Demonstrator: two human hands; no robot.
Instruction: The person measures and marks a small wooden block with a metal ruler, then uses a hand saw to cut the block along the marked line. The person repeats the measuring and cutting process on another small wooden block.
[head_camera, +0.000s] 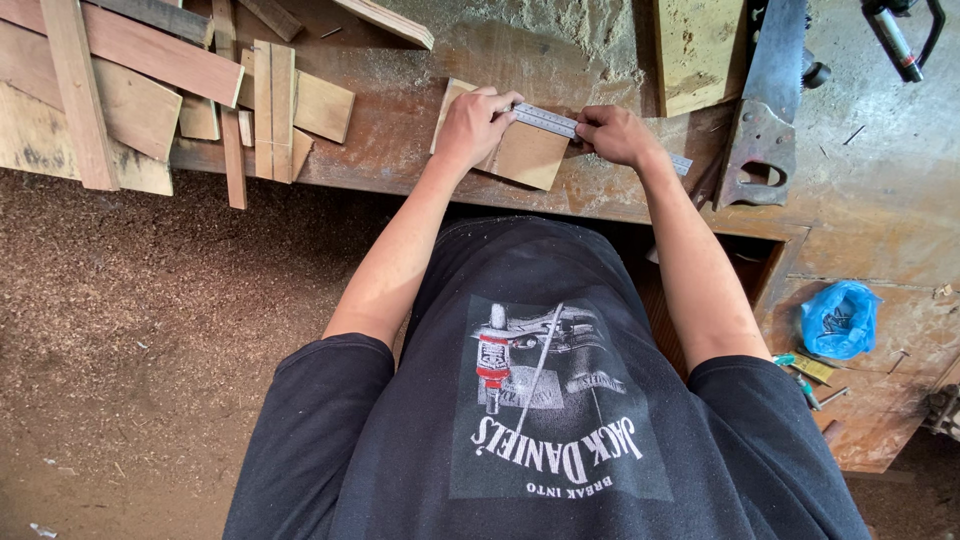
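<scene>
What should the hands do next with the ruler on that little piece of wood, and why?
Probably slide the metal ruler a little until it lines up with an edge of the small wooden board. The left hand presses the board and the ruler's end, the right hand grips the ruler, and it lies slanted across the top.

Small wood panel (523, 150): light tan, plain grain. Ruler (560, 124): silver-grey with fine dark graduation marks. Surface (400, 120): reddish-brown, dusted with pale sawdust. Stacked offcuts (120, 90): mixed pale yellow and reddish-brown. Handsaw (765, 110): dull grey blade, darker grey handle. Plastic bag (840, 318): bright blue. Floor (130, 330): brown sawdust. Shirt (540, 420): black with grey-white print.
</scene>
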